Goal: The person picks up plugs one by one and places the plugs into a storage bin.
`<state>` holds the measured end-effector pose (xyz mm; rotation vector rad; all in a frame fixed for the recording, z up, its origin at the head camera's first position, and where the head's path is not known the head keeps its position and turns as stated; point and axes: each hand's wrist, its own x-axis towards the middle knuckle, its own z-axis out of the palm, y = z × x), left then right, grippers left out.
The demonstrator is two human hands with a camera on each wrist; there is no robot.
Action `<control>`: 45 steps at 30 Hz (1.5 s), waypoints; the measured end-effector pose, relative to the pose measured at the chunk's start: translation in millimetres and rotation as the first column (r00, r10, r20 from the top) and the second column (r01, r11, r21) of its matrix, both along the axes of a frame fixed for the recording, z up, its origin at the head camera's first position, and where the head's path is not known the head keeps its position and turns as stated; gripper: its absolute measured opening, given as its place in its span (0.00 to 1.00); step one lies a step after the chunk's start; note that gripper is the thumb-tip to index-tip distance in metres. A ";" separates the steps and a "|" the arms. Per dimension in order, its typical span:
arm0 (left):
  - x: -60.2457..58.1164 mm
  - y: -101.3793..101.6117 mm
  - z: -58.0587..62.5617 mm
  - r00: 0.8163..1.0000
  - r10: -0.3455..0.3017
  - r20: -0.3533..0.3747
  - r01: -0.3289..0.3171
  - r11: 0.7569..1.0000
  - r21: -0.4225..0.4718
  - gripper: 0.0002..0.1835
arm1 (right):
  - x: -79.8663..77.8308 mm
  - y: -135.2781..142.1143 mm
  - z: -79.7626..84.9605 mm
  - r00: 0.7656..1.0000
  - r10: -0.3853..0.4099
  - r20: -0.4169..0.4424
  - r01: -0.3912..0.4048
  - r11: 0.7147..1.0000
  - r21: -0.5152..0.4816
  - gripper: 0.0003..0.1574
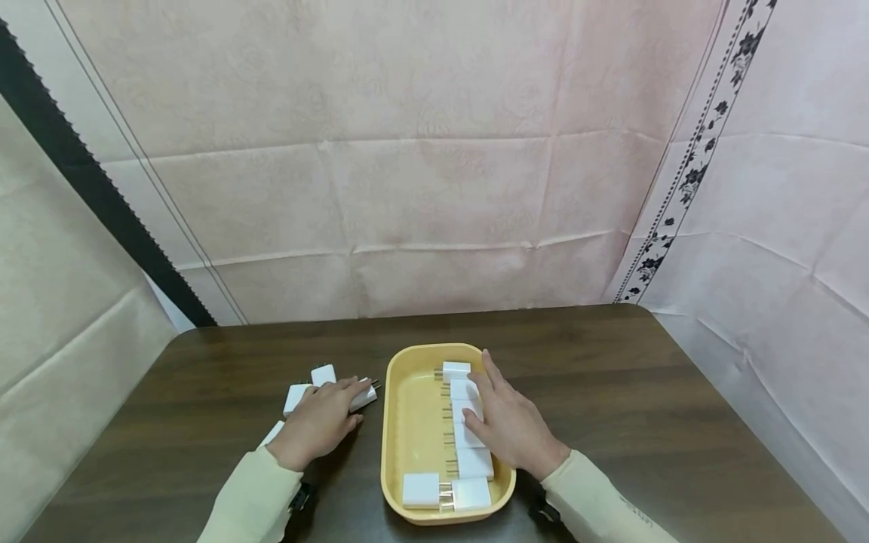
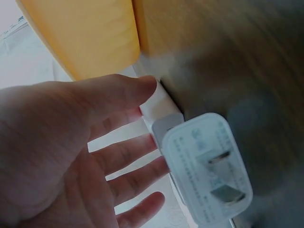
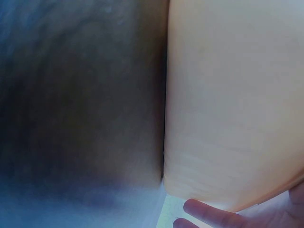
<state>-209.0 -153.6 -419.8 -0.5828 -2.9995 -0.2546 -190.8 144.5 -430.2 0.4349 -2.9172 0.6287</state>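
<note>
My left hand (image 1: 322, 422) is on the table left of the tray, pinching a white plug charger (image 1: 363, 398) between thumb and fingers. In the left wrist view the thumb lies along that charger's side, and another charger (image 2: 206, 171) shows its two metal prongs and printed face. More white chargers, such as one (image 1: 323, 375) beyond the knuckles, lie about this hand, partly covered by it. My right hand (image 1: 512, 426) rests over the right side of the yellow tray (image 1: 414, 422), fingers extended, thumb and fingers touching a column of chargers (image 1: 473, 461) inside.
Near the tray's front, one charger (image 1: 421, 490) sits left of the column, its prongs facing another charger (image 1: 471, 494). The column's prongs point left. Dark wooden table (image 1: 611, 392) surrounds the tray; a pale cloth (image 1: 434, 188) hangs behind its back edge.
</note>
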 end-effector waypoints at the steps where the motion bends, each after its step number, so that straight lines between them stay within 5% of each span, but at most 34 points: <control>1: 0.1 0.0 0.1 1.000 0.001 -0.003 -0.001 1.000 0.002 0.29 | -0.1 0.1 -0.1 1.000 0.000 -0.002 0.000 1.000 0.000 0.36; 28: -3.3 3.4 -4.5 0.997 0.024 -0.068 -0.023 1.000 0.012 0.23 | 0.6 -0.3 0.0 1.000 -0.008 0.009 0.008 1.000 -0.003 0.35; 45: -2.4 3.8 -7.0 0.999 0.016 -0.049 -0.010 0.993 0.114 0.20 | 0.9 -0.6 0.3 1.000 -0.006 0.016 0.007 1.000 -0.014 0.35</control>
